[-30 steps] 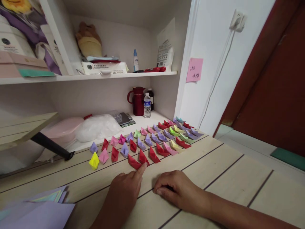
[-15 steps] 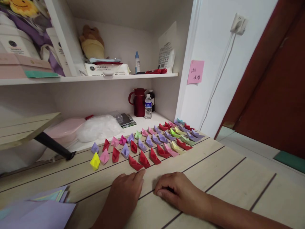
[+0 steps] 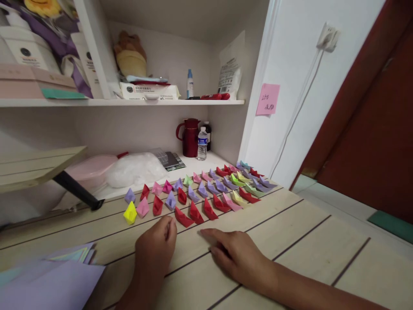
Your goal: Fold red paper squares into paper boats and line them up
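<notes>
Rows of small folded paper boats in red, pink, purple, yellow and green stand along the table's far side. My left hand rests on the table as a loose fist, just in front of a red paper boat; no object shows in it. To its right lies my right hand, holding nothing, with the index finger stretched toward the front red boats and the thumb apart below. That fingertip is near another red boat but does not touch it. A yellow paper boat stands at the left end of the front row.
A stack of coloured paper sheets lies at the lower left. Behind the boats, a shelf holds a dark red jug, a water bottle and a plastic bag. The leg of a small raised stand reaches down at left.
My left hand has moved left, away from the right one, and its fingers have curled into a fist. The right index finger has stretched out forward. The boats keep their places.
</notes>
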### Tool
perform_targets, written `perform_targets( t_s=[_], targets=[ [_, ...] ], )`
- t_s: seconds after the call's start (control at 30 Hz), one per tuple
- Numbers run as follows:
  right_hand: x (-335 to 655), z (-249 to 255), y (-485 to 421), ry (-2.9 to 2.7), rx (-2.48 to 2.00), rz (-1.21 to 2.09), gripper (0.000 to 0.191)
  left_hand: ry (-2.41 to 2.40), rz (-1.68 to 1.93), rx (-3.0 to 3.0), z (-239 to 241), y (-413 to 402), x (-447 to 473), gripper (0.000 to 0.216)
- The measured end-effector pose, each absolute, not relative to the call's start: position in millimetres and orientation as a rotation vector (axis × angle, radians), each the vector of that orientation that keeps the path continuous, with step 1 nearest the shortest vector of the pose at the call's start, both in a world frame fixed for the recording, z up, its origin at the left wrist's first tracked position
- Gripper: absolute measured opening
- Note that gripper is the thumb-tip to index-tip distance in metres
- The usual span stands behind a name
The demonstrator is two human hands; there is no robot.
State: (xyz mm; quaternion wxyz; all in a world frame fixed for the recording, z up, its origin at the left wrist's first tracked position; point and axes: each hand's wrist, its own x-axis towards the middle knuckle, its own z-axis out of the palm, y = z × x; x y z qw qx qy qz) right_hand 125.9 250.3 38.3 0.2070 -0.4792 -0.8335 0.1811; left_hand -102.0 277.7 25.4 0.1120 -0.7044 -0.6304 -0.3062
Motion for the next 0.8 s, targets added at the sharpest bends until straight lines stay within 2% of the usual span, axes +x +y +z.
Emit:
perform_targets(
  t_s=[0.17,0.27,0.6,0.8],
  targets=[
    [116.8,28.5,253.1,-2.436,-1.408,0.172,0.067,-2.013,-0.966,-1.977,25.7,280.5,-102.5,0.021],
    [114.2,25.6,254.7,-2.473,-1.442,0.087,0.073,-2.030,-0.982,-1.975,25.2,280.3,-101.1,0.020],
    [113.3,25.1,258.8,-2.533,-1.441,0.056,0.074,-1.988,-1.016,-2.031,25.1,277.1,-98.0,0.023],
    [112.8,25.6,259.7,-2.550,-1.392,0.065,0.069,-2.032,-1.051,-1.949,24.3,278.3,-100.1,0.023]
  ],
)
